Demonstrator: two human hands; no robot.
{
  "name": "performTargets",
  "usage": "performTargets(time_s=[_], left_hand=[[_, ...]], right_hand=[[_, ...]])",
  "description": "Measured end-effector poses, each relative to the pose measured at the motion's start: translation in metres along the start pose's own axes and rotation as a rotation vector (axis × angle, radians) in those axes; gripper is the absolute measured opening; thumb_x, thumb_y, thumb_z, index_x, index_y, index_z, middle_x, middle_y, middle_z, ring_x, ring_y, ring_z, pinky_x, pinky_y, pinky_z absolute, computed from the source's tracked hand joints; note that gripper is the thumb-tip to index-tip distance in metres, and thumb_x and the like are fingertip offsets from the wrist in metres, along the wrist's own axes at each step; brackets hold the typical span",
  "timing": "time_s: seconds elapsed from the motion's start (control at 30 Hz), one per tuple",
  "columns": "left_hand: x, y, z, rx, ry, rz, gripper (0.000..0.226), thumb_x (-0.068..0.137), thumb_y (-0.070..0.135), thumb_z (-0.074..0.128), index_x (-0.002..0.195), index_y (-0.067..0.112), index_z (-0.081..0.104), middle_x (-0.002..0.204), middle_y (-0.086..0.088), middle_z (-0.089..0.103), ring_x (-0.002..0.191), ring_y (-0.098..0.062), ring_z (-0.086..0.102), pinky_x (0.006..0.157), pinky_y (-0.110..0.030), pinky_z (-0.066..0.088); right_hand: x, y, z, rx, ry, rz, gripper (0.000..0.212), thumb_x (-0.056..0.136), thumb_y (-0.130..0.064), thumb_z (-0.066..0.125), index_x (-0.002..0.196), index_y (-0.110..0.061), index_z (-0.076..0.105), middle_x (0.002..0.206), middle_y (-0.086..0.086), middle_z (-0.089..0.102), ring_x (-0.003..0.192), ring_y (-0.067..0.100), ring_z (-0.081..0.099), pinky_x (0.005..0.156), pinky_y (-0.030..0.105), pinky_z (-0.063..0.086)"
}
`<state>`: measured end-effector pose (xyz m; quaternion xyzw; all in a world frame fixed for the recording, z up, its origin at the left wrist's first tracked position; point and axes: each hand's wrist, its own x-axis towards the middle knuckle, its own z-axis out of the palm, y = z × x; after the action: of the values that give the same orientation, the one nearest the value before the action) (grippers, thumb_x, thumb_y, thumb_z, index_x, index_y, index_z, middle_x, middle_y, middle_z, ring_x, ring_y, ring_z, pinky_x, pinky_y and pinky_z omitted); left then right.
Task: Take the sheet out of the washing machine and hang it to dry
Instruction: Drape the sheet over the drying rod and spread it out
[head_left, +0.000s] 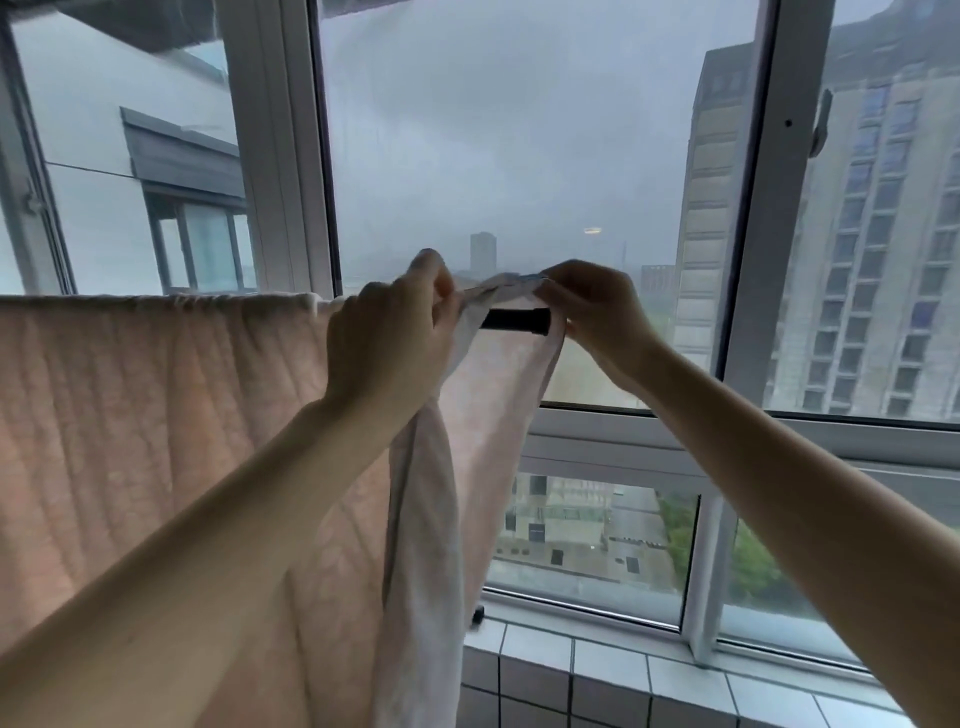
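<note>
A pale pink quilted sheet (130, 415) hangs over a horizontal rod and fills the left half of the view. The rod's black end (514, 319) shows between my hands. My left hand (395, 332) grips the sheet's top edge at the rod, fingers curled round the cloth. My right hand (587, 306) pinches the sheet's corner just above the rod's end. A narrow fold of the sheet (426, 545) drops straight down below my left wrist.
A large white-framed window (769, 208) stands right behind the rod, with tall buildings outside. Below it runs a white tiled sill (623, 670). A small black fitting (478, 614) sits on the sill by the window frame.
</note>
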<state>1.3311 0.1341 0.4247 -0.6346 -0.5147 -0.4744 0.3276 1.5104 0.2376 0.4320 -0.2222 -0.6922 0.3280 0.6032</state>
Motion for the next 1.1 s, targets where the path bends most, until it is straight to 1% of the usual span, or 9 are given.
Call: performTargets(time_s=[0.1,0.23,0.4,0.53,0.7,0.8,0.9,0.97,1.1], left_hand=[[-0.01,0.0,0.004,0.165,0.019,0.11,0.023,0.101,0.036,0.043,0.096,0.014,0.051,0.062,-0.003,0.062,0.047,-0.022,0.055,0.047,-0.034,0.05],[-0.025,-0.005,0.013,0.214,-0.001,0.131,0.028,0.103,0.034,0.036,0.099,0.01,0.05,0.053,-0.002,0.051,0.04,-0.023,0.049,0.041,-0.034,0.048],[-0.003,-0.007,0.005,0.229,0.06,0.132,0.02,0.103,0.023,0.039,0.104,0.005,0.048,0.051,-0.003,0.044,0.039,-0.022,0.044,0.042,-0.03,0.042],[0.012,-0.019,0.002,0.31,0.091,0.168,0.018,0.101,0.019,0.043,0.106,0.002,0.047,0.048,0.001,0.036,0.035,-0.013,0.024,0.045,-0.02,0.022],[0.016,-0.029,-0.004,0.387,0.019,0.293,0.014,0.098,0.017,0.047,0.101,0.007,0.039,0.047,0.002,0.031,0.036,-0.013,0.021,0.047,-0.019,0.02],[0.002,-0.03,-0.006,0.35,0.015,0.313,0.013,0.1,0.019,0.047,0.101,0.01,0.038,0.048,0.003,0.031,0.035,-0.012,0.022,0.044,-0.019,0.022],[-0.03,-0.037,-0.006,0.304,-0.006,0.299,0.017,0.104,0.024,0.042,0.102,0.008,0.044,0.049,0.006,0.03,0.034,-0.012,0.024,0.038,-0.018,0.025],[-0.052,-0.039,-0.004,0.262,-0.024,0.291,0.029,0.104,0.03,0.038,0.097,0.005,0.052,0.048,0.007,0.028,0.033,-0.01,0.023,0.04,-0.014,0.017],[-0.079,-0.03,0.007,0.109,-0.074,0.262,0.033,0.099,0.037,0.05,0.096,0.005,0.057,0.05,0.006,0.039,0.034,-0.011,0.034,0.041,-0.015,0.019]], right_hand=[[-0.014,0.016,-0.006,0.006,0.022,0.067,0.014,0.081,-0.001,0.071,0.076,-0.015,0.068,0.069,-0.002,0.061,0.062,0.007,0.053,0.058,0.023,0.042],[-0.035,0.034,-0.004,-0.058,-0.013,0.146,0.018,0.078,-0.002,0.074,0.075,-0.018,0.066,0.066,-0.01,0.063,0.062,0.003,0.058,0.064,0.02,0.051],[-0.024,0.016,0.002,-0.177,0.144,-0.059,0.027,0.076,0.005,0.07,0.067,-0.018,0.059,0.067,-0.005,0.058,0.055,-0.006,0.051,0.058,0.013,0.044],[-0.014,0.013,0.007,-0.206,0.2,-0.146,0.036,0.073,0.011,0.061,0.066,-0.022,0.048,0.067,-0.008,0.05,0.056,-0.003,0.046,0.064,0.027,0.042],[-0.004,0.015,0.005,-0.239,0.262,-0.201,0.039,0.073,-0.004,0.074,0.066,-0.024,0.042,0.062,-0.012,0.042,0.056,0.004,0.036,0.058,0.029,0.04],[-0.012,0.022,0.004,-0.266,0.294,-0.21,0.037,0.072,-0.001,0.072,0.068,-0.025,0.044,0.066,-0.012,0.046,0.06,0.001,0.04,0.062,0.027,0.044],[-0.041,0.046,0.003,-0.274,0.239,-0.109,0.033,0.075,-0.004,0.076,0.07,-0.024,0.05,0.069,-0.009,0.052,0.061,-0.004,0.049,0.066,0.015,0.049],[-0.06,0.06,0.005,-0.245,0.169,-0.044,0.029,0.076,-0.005,0.076,0.072,-0.022,0.054,0.07,-0.005,0.054,0.06,-0.006,0.052,0.065,0.01,0.049],[-0.088,0.075,0.014,-0.266,0.012,0.059,0.02,0.08,-0.01,0.073,0.077,-0.021,0.057,0.076,-0.002,0.06,0.062,-0.006,0.057,0.064,0.008,0.047]])
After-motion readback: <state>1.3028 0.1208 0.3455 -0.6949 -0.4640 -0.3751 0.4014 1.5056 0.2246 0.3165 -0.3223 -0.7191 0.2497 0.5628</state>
